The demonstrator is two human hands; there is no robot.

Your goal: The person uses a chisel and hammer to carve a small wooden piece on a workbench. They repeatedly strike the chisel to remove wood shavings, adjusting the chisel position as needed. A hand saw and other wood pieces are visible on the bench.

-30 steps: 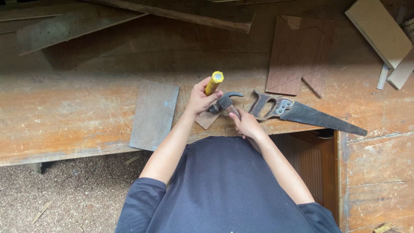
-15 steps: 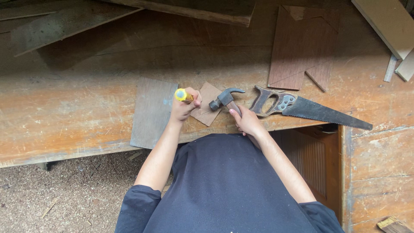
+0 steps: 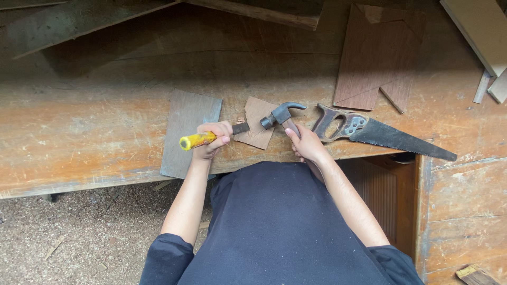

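My left hand point(image 3: 212, 138) grips the yellow handle of a claw hammer point(image 3: 280, 114). The handle lies almost level, and the dark head rests above a small brown wood piece point(image 3: 257, 122) on the worn workbench point(image 3: 95, 132). My right hand point(image 3: 306, 145) presses down at the right of the hammer head, its fingers touching a narrow bit of wood near the bench's front edge. A handsaw point(image 3: 380, 133) lies just right of that hand.
A grey flat board point(image 3: 185, 121) lies left of my left hand. A reddish plywood sheet point(image 3: 377, 55) sits behind the saw. Planks point(image 3: 475, 31) lie at the back right. Below the bench are a sawdust-covered floor point(image 3: 68, 232) and a wooden cabinet point(image 3: 459, 206).
The hammer's handle has swung down to the left, from pointing up and away to lying almost level. My left hand moved left with it. My right hand stayed put.
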